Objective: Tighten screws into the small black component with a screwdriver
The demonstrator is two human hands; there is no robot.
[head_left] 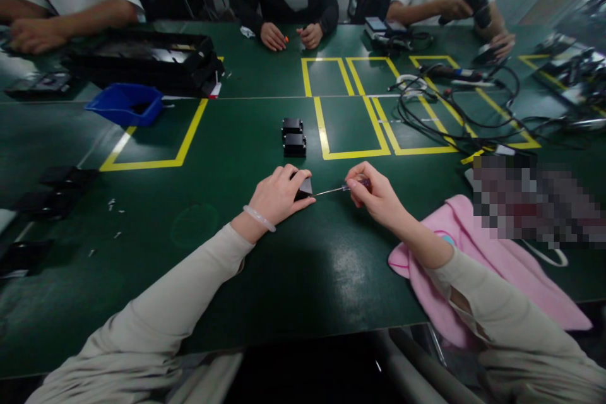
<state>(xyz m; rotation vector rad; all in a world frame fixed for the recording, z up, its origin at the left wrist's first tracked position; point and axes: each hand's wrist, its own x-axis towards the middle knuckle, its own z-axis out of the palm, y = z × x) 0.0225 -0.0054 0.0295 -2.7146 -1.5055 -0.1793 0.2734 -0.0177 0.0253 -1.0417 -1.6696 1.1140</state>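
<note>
Fingers [290, 172] of left hand [279, 196] cover black block [304, 188] — screwdriver [338, 189] tip touching

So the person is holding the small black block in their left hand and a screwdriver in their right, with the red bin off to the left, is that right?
Not quite: the head view shows a blue bin, not red. The left hand does hold the small black block, and the right hand the screwdriver.

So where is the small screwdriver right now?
In the head view, the screwdriver is at table centre, pinched in the right hand, its tip against the black block under the left hand.
</note>
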